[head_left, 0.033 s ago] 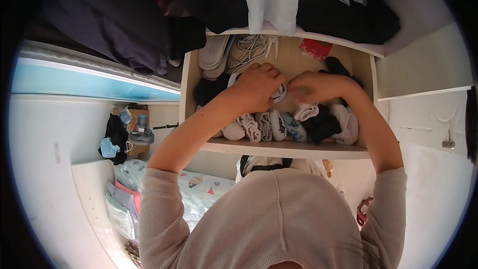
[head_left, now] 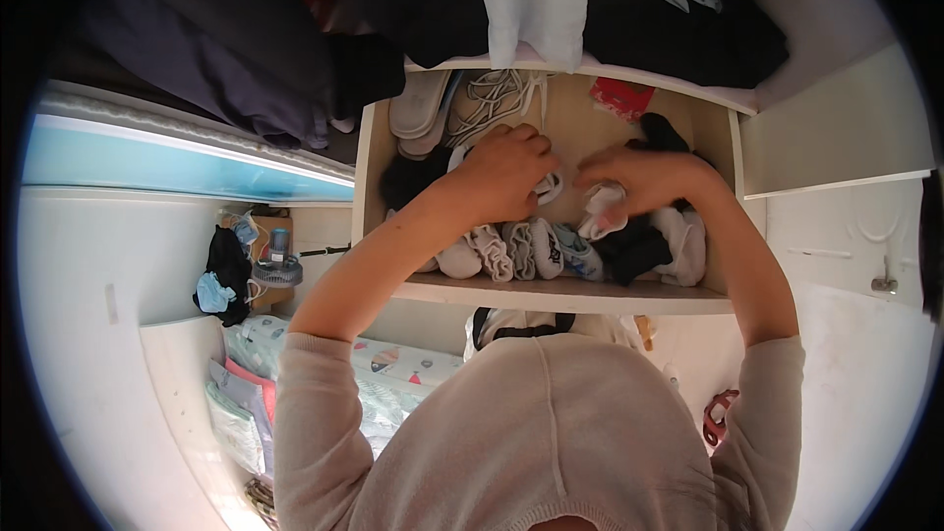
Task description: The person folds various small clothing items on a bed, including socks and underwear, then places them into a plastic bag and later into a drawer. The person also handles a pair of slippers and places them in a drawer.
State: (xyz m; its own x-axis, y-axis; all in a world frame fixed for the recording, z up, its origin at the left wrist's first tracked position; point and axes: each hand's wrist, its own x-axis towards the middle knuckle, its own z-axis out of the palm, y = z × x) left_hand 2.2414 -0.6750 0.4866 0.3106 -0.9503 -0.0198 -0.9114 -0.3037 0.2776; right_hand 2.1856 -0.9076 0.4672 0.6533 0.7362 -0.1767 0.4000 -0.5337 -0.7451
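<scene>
Both my hands are inside an open wooden drawer that holds rolled socks. My left hand curls its fingers over a white sock with a dark edge, mostly hidden under the hand. My right hand has a rolled white sock between thumb and fingers, above the near row. That row has patterned grey socks, a white sock with dark marks, a black sock and a pale sock. Black socks also lie at the left and right sides.
Pale insoles, a bundle of white cord and a red packet lie at the drawer's back. Dark clothes and a white garment hang above it. A bed with patterned bedding stands lower left.
My right hand has shifted slightly and its fingers have come around the white sock, which is now lifted and tilted. My left hand has hardly moved.
</scene>
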